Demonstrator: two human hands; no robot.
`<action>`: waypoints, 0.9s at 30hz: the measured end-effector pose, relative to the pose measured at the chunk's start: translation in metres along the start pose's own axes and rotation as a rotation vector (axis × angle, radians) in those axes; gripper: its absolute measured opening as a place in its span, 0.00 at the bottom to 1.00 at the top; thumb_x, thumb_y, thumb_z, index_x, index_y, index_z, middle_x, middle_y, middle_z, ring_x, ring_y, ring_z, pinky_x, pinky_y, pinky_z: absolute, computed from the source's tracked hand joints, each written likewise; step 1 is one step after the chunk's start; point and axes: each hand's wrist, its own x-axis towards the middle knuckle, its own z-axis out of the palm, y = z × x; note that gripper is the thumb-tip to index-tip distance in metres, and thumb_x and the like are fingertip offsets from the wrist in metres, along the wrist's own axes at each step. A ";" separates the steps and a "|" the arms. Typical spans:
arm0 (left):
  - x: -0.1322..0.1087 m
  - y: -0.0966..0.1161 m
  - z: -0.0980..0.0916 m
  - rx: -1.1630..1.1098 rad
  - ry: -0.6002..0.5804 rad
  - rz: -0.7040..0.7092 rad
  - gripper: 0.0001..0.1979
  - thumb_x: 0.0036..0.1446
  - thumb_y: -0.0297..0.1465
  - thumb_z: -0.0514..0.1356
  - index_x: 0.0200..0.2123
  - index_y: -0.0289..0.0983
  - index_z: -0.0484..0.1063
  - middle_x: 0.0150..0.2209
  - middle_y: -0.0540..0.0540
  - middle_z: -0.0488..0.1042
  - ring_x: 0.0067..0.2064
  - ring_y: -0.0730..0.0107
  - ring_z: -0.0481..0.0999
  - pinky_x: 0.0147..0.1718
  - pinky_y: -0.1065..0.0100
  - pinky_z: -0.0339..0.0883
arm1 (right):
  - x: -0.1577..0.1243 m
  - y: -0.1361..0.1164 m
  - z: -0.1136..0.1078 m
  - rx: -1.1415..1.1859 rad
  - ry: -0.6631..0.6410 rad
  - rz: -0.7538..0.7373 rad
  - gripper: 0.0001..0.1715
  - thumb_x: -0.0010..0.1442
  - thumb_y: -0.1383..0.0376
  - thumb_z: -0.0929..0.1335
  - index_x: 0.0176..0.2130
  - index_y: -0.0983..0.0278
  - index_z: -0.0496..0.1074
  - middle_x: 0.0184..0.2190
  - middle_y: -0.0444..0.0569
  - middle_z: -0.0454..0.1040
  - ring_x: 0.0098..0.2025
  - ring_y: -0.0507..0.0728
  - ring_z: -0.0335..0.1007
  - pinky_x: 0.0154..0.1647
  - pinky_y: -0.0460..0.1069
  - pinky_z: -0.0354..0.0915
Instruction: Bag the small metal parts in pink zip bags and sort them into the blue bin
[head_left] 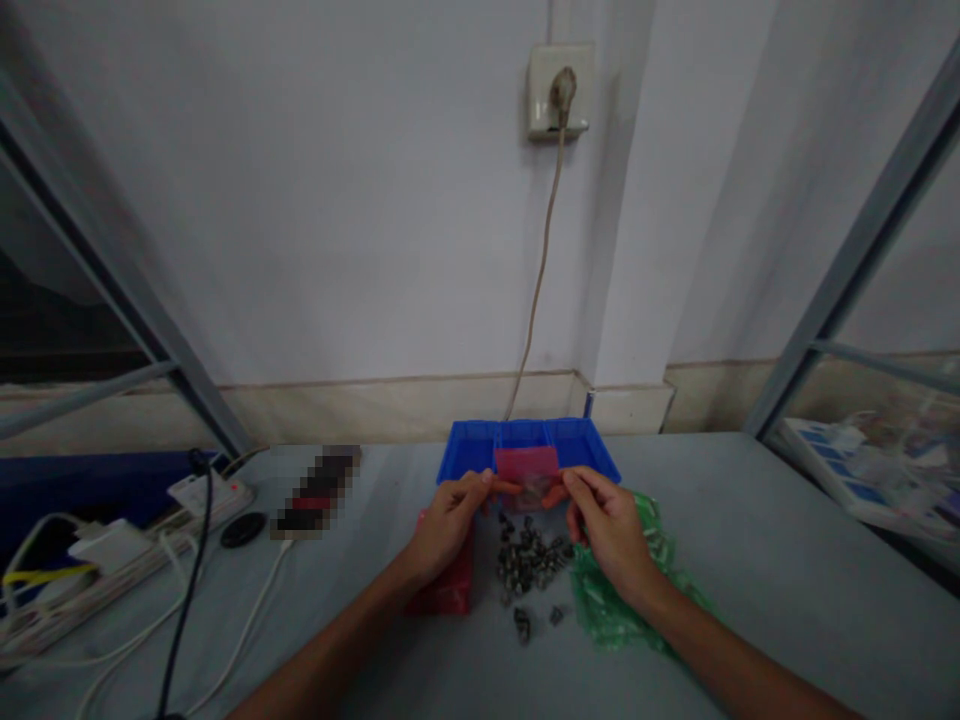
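Note:
A small pink, see-through plastic bag (527, 464) is stretched between my two hands above the table. My left hand (450, 520) pinches its left edge, and my right hand (609, 525) pinches the right edge. Something small and pale shows in the bag's lower part, too blurred to name. Just below lies a pile of small dark metal parts (531, 562), with a few loose pieces nearer me. Partly covered by my left hand and wrist is a stack of red plastic bags (450, 590). A crumpled green plastic bag (607, 605) lies under my right hand and forearm.
Behind the hands stands a blue compartment tray (469, 450). To the left are a blurred-out phone-like object (319, 490), a black round lid (244, 530) and a power strip (56, 625) with cables. A white box (847, 470) stands far right beside the metal frame.

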 end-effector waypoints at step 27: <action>0.007 -0.011 0.002 -0.248 -0.068 -0.002 0.19 0.64 0.36 0.66 0.57 0.40 0.81 0.58 0.41 0.81 0.58 0.50 0.80 0.60 0.53 0.70 | 0.003 0.018 -0.004 -0.084 -0.066 -0.048 0.29 0.67 0.53 0.72 0.63 0.61 0.73 0.37 0.48 0.82 0.23 0.53 0.65 0.24 0.48 0.59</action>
